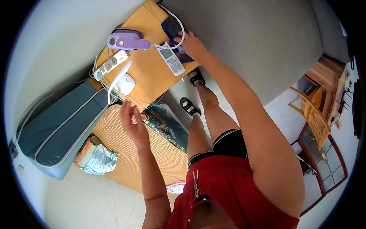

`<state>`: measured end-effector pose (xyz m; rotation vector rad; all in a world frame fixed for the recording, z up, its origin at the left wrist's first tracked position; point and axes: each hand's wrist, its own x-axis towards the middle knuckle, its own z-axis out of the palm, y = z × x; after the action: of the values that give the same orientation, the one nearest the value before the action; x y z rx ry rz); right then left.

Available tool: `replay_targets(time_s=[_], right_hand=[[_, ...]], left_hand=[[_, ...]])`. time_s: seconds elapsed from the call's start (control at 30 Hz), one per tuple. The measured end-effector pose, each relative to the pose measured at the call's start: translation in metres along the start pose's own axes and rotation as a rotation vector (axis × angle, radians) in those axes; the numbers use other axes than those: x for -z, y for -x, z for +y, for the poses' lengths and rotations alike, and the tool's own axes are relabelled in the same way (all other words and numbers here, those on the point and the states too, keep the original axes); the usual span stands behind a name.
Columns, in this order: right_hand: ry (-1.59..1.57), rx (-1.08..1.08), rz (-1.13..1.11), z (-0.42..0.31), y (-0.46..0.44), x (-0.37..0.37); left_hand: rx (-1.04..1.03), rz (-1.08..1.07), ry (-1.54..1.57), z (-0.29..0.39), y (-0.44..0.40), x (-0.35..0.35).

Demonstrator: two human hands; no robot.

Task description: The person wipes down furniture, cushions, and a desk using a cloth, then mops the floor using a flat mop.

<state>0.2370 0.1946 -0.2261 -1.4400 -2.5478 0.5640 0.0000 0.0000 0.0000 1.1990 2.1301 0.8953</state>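
Note:
My right hand (191,45) reaches to the edge of the wooden bedside table, over a dark blue cloth item (172,27). Its fingers look apart and rest at or just above the fabric, beside the white cord (180,19). That cord runs to a purple handheld appliance (131,41), like a garment steamer, lying on the table. A white remote control (170,59) lies close to the same hand. Lower down, my left hand (133,124) hangs in the air with loosely spread fingers and nothing in it, near a white lamp-like device (124,84).
The wooden table (146,72) also carries a white power strip (111,65) with cables. A teal padded headboard or cushion (65,126) and a woven mat (126,152) with folded cloth (100,158) lie left. A grey sofa-like surface (248,42) and wooden chair (314,110) are right.

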Motion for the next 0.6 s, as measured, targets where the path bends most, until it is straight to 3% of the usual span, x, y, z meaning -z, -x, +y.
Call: replay_targets(time_s=[0.1, 0.13, 0.23, 0.27, 0.37, 0.43, 0.6], right_hand=[[0.020, -0.094, -0.003, -0.009, 0.065, 0.005], [0.038, -0.135, -0.026, -0.009, 0.087, 0.008], [0.077, -0.215, -0.186, -0.032, 0.131, 0.008], [0.154, -0.155, -0.342, -0.042, 0.155, 0.008], [0.317, -0.041, -0.761, -0.040, 0.232, -0.052], [0.210, -0.106, -0.630, -0.076, 0.269, -0.045], [-0.326, -0.282, -0.312, -0.162, 0.338, 0.051]], left_hand=[[0.034, -0.072, 0.023, -0.017, 0.050, -0.018], [-0.039, -0.133, 0.005, -0.025, 0.066, -0.025], [-0.090, -0.262, 0.022, -0.050, 0.122, -0.025], [0.006, -0.299, 0.128, -0.061, 0.149, -0.019], [0.136, -0.477, 0.067, -0.069, 0.200, 0.007], [-0.046, -0.510, -0.041, -0.077, 0.224, 0.033], [-0.062, -0.541, -0.039, -0.130, 0.261, 0.071]])
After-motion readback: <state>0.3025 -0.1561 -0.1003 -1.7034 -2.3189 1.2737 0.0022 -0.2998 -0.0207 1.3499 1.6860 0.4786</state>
